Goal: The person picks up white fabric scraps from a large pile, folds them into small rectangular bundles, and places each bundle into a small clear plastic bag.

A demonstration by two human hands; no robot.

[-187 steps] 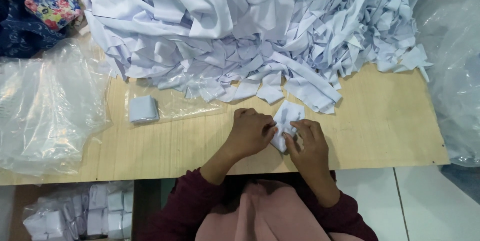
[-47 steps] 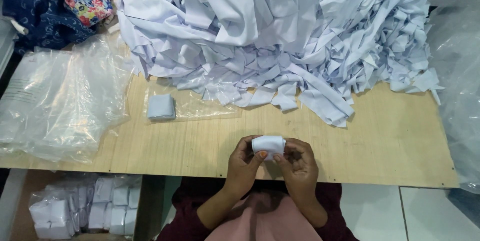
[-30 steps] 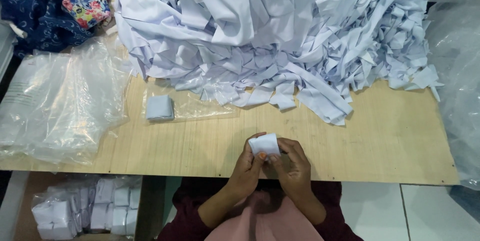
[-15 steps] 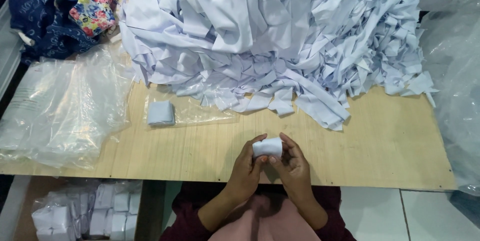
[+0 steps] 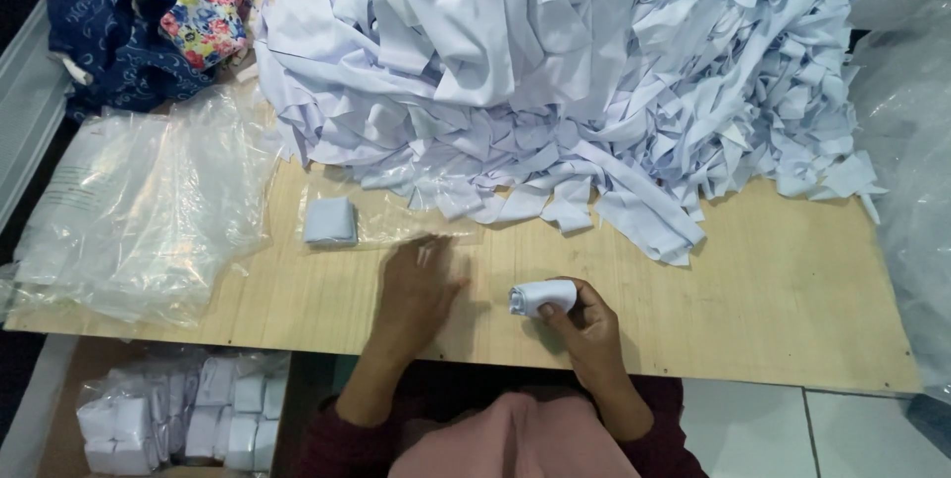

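Observation:
My right hand grips a small rolled bundle of white cloth just above the near edge of the wooden table. My left hand is flat and open over the table, fingers spread, reaching toward a clear plastic bag. A folded white cloth square lies by that bag's left end. A big heap of white cloth strips fills the far half of the table.
A stack of clear plastic bags covers the table's left side. Dark blue and floral fabric lies at the far left corner. A box of packed white bundles sits below the table at left. More clear plastic hangs at right.
Both hands were shaping the white roll together. Now my left hand has let go and moved left toward the clear bag, while my right hand alone keeps the roll.

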